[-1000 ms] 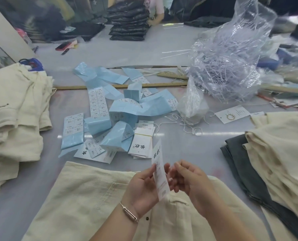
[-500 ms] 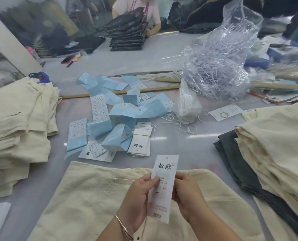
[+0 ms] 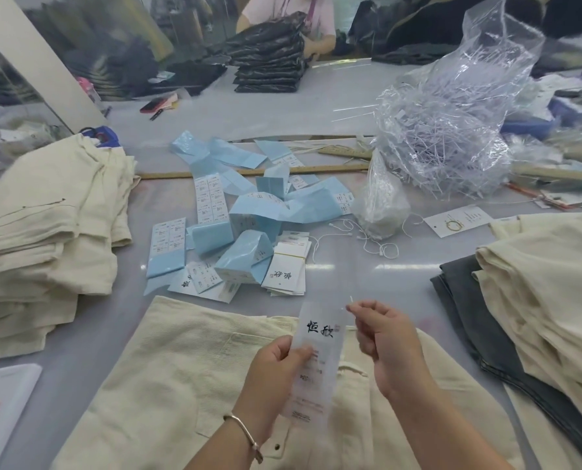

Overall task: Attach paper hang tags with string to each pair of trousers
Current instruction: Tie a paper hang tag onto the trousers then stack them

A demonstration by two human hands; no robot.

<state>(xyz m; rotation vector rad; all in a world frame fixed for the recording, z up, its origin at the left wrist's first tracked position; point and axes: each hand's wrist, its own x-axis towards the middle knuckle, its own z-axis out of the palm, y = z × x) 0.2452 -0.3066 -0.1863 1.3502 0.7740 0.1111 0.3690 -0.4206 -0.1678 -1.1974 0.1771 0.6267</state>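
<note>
Cream trousers [image 3: 188, 385] lie flat on the table [image 3: 350, 276] right in front of the person, waistband toward the hands, and no tag hangs from them yet. The left hand [image 3: 276, 371] pinches a white tag [image 3: 316, 354] by its left edge, thumb on the face, holding it upright over the trousers. The right hand [image 3: 384, 337] is just beside the tag's top right corner, thumb and forefinger pinched on something thin and pale that pokes up above them, most likely a string end; it is too small to be sure, and whether it already passes through the tag's hole cannot be told.

Judging by the layout, this pair is mid-way: tag picked, string in hand, but threading and looping onto the garment are still to do. A stack [image 3: 45, 232] of cream trousers sits to the left and another pile [image 3: 537, 300] to the right; which is finished and which is waiting is not plain, since no tags show on either. Supplies are ample: a bundle of tags [image 3: 288, 273] lies just beyond the trousers, loose strings [image 3: 377, 245] near a small bag [image 3: 381, 205], and blue sticker strips [image 3: 249, 212] are scattered between.
</note>
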